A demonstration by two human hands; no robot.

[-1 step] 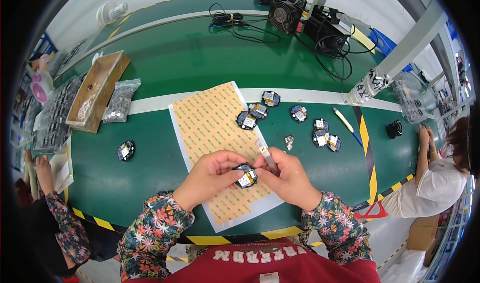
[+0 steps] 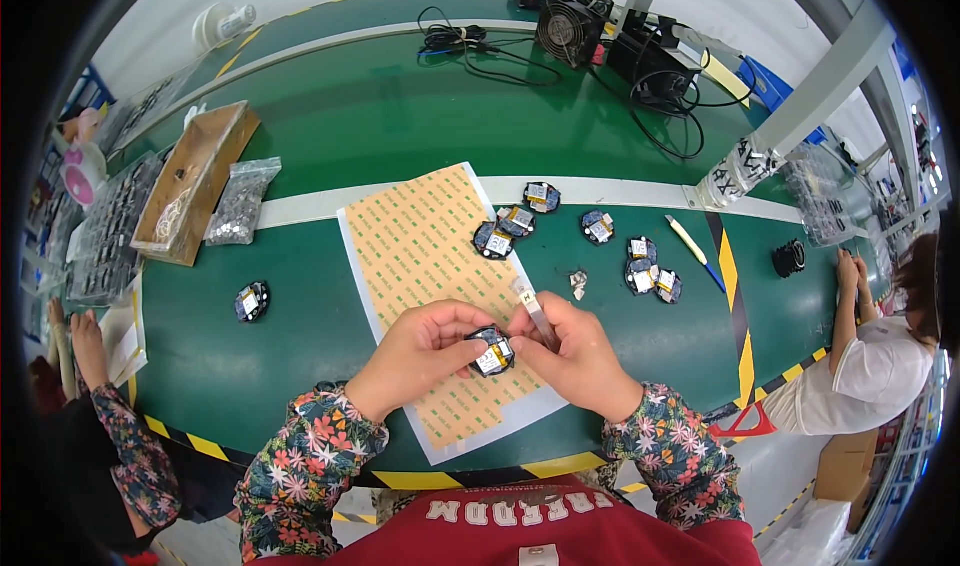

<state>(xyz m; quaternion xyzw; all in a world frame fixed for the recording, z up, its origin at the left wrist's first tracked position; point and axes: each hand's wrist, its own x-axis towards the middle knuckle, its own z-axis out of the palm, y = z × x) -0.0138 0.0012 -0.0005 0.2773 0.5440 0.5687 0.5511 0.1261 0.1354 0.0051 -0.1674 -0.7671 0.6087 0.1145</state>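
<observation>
My left hand [image 2: 425, 351] is closed round the edge of a small round circuit board [image 2: 491, 356], black-rimmed, with a silver and yellow battery piece on top. From the other side, the thumb of my right hand [image 2: 578, 358] touches the board's right edge. Held between that hand's fingers is a pair of silver tweezers [image 2: 537, 316], its labelled end pointing up and away; its tips are hidden. Under both hands lies a tan adhesive sheet [image 2: 420, 236] with green print on white backing.
Several similar boards [image 2: 598, 227] lie beyond and right of the sheet; a lone one [image 2: 252, 301] is at left. Scraps [image 2: 578, 284] and a cutter knife [image 2: 695, 253] lie at right. A wooden box [image 2: 195, 181] and a bag of small parts [image 2: 243, 201] stand far left. Co-workers sit at both sides.
</observation>
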